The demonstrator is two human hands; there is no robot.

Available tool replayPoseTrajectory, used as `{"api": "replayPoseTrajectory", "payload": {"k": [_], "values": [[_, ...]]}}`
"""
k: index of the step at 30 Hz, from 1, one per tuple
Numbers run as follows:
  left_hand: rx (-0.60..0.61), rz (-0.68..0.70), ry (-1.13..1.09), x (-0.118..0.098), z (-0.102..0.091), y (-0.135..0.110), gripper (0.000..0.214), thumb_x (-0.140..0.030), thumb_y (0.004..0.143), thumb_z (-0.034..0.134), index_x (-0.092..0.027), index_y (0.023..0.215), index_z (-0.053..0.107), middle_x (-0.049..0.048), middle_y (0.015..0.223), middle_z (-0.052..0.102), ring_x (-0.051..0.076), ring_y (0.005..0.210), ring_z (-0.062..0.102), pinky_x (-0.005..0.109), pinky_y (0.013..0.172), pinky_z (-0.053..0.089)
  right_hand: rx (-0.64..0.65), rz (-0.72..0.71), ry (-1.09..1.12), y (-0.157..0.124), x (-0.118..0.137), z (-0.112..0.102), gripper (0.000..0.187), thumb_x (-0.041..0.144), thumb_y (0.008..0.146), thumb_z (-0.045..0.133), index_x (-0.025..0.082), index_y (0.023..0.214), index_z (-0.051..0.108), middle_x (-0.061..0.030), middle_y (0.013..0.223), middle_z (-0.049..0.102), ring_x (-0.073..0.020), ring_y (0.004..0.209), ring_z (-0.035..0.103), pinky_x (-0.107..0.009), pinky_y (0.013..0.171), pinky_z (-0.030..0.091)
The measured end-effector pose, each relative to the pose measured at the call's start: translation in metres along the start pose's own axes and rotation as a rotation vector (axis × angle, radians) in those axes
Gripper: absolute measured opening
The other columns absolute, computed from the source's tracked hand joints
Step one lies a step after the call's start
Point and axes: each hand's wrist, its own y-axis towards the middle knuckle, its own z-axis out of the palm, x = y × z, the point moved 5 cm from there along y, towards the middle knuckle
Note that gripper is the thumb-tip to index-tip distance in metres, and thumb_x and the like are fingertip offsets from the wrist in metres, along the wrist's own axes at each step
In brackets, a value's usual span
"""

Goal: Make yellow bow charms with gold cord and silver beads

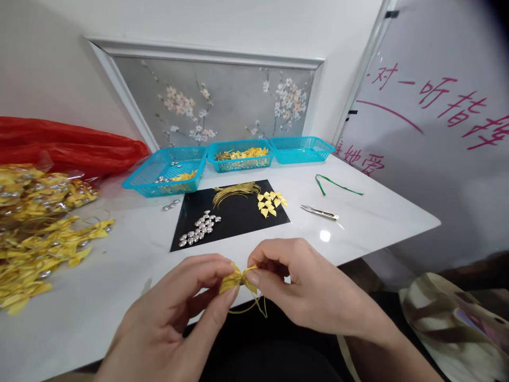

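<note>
A yellow ribbon bow (230, 283) with thin yellow cord hanging from it is held between my two hands, just off the front edge of the table. My left hand (178, 307) pinches the bow's left loop between thumb and fingers. On the other loop, the thumb and fingers of my right hand (292, 278) are closed. Beyond my hands lies a black mat (234, 215). It carries a cluster of silver beads (202, 228), a bundle of gold cords (234, 192) and several small yellow ribbon pieces (270, 202).
Thread snips (319, 212) and a green cord (338, 185) lie to the right. Three blue baskets (170, 188) line the back. Finished-looking yellow bows (43, 254) pile up at left by a red cloth (71, 143). A whiteboard (437, 175) stands right of the table.
</note>
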Motion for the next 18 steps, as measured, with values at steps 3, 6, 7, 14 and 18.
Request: {"api": "replayPoseTrajectory", "payload": {"k": [3, 6, 7, 14, 18], "values": [[-0.038, -0.143, -0.068, 0.008, -0.001, 0.004, 0.036, -0.041, 0.067, 0.082, -0.032, 0.099, 0.069, 0.0015, 0.090, 0.076, 0.022, 0.083, 0.075, 0.021, 0.068, 0.062, 0.011, 0.005, 0.009, 0.001, -0.002, -0.001, 0.014, 0.021, 0.092, 0.053, 0.019, 0.079, 0.059, 0.0054, 0.068, 0.057, -0.0074, 0.059, 0.048, -0.020, 0.052, 0.036], [0.044, -0.187, -0.139, 0.008, 0.001, 0.011, 0.040, -0.044, 0.065, 0.083, -0.029, 0.099, 0.070, 0.0033, 0.083, 0.078, 0.022, 0.075, 0.076, 0.023, 0.063, 0.063, 0.011, -0.006, 0.000, 0.003, -0.002, -0.002, 0.015, 0.022, 0.092, 0.054, 0.019, 0.078, 0.059, 0.0053, 0.067, 0.057, -0.0074, 0.058, 0.048, -0.020, 0.051, 0.036], [0.069, -0.192, -0.155, 0.008, 0.002, 0.013, 0.038, -0.044, 0.065, 0.083, -0.028, 0.097, 0.071, 0.0035, 0.080, 0.078, 0.022, 0.072, 0.076, 0.023, 0.062, 0.063, 0.008, -0.011, -0.007, 0.003, -0.001, -0.002, 0.015, 0.021, 0.091, 0.055, 0.019, 0.077, 0.060, 0.0054, 0.066, 0.057, -0.0073, 0.058, 0.047, -0.020, 0.051, 0.036], [0.162, -0.227, -0.330, 0.010, 0.009, 0.020, 0.019, -0.034, 0.070, 0.083, -0.027, 0.084, 0.073, -0.0007, 0.072, 0.075, 0.016, 0.065, 0.073, 0.020, 0.062, 0.061, 0.008, -0.016, 0.000, 0.005, -0.004, -0.002, 0.015, 0.019, 0.091, 0.056, 0.018, 0.077, 0.060, 0.0052, 0.065, 0.056, -0.0075, 0.058, 0.048, -0.020, 0.051, 0.035], [0.161, -0.289, -0.384, 0.016, 0.010, 0.019, 0.017, -0.032, 0.071, 0.084, -0.027, 0.084, 0.073, -0.0010, 0.075, 0.076, 0.015, 0.070, 0.073, 0.021, 0.067, 0.061, 0.017, -0.012, 0.017, 0.006, -0.006, -0.001, 0.015, 0.021, 0.092, 0.055, 0.018, 0.078, 0.060, 0.0041, 0.067, 0.057, -0.0085, 0.059, 0.049, -0.021, 0.052, 0.036]]}}
